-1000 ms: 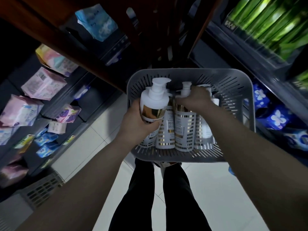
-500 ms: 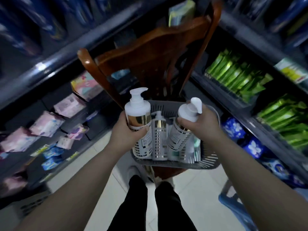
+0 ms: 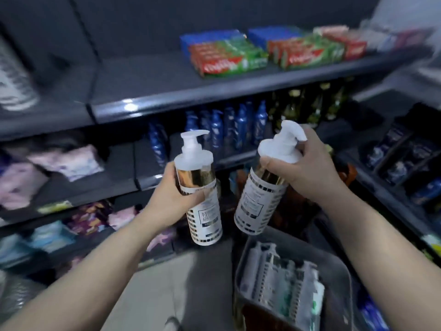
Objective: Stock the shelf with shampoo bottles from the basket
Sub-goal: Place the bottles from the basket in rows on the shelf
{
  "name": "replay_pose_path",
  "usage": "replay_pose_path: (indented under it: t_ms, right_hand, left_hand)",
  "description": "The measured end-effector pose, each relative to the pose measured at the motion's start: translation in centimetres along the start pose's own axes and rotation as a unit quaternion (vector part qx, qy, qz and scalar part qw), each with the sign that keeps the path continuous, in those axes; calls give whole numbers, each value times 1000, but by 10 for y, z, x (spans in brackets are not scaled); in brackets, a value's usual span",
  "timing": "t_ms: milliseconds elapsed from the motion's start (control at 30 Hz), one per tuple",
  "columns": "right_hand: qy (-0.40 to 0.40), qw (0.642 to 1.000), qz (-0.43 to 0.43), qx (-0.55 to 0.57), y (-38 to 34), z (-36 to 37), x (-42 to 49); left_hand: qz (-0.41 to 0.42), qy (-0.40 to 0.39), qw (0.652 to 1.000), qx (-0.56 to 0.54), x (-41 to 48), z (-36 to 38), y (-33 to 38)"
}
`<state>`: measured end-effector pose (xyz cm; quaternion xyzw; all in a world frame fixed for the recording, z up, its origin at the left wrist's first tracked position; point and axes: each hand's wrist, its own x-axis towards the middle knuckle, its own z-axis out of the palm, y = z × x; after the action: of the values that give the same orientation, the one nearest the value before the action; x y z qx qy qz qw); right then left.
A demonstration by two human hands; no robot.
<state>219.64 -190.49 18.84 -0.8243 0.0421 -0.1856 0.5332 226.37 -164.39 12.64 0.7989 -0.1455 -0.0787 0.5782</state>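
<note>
My left hand [image 3: 171,199] grips a white pump shampoo bottle [image 3: 200,187] with a gold band, held upright at chest height. My right hand [image 3: 307,168] grips a second white pump bottle [image 3: 262,194] near its shoulder, tilted so its base swings left. Both bottles hang in the air in front of the dark shelves. Below my right arm sits the grey basket [image 3: 245,259] with several more white bottles [image 3: 281,280] lying inside. A dark upper shelf board [image 3: 148,84] stretches across, bare on its left half.
Red and green toothpaste boxes [image 3: 233,56] lie on the upper shelf at right. Blue bottles [image 3: 229,125] and dark green bottles [image 3: 310,106] fill the shelf below. Pastel packets [image 3: 71,161] line the left shelves. Another white bottle [image 3: 14,84] stands blurred at far left.
Both hands lifted a bottle each up and out of the basket. My view swung up from the basket and floor to the shelves; the basket now lies low right.
</note>
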Motion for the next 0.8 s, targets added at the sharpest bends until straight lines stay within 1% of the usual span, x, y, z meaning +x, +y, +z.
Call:
replay_pose_path:
  t_ms: [133,267,467,633,800]
  right_hand:
    - [-45,997,-53,41,-62,48,39]
    - [-45,990,-110,74,-121,105,75]
    - [-66,982,-145,98,-186,188,125]
    - [-83,976,-168,115,-221,242,158]
    - [-102,968,-189,127,-245,278,193]
  left_hand:
    - [23,54,998,4,3,-76,20]
    - [42,93,994,22,6,-151,30]
    - [52,145,988,35,7,-257,32]
    - [57,182,981,26,12,-317,30]
    - [75,217,973,27,19,-354,25]
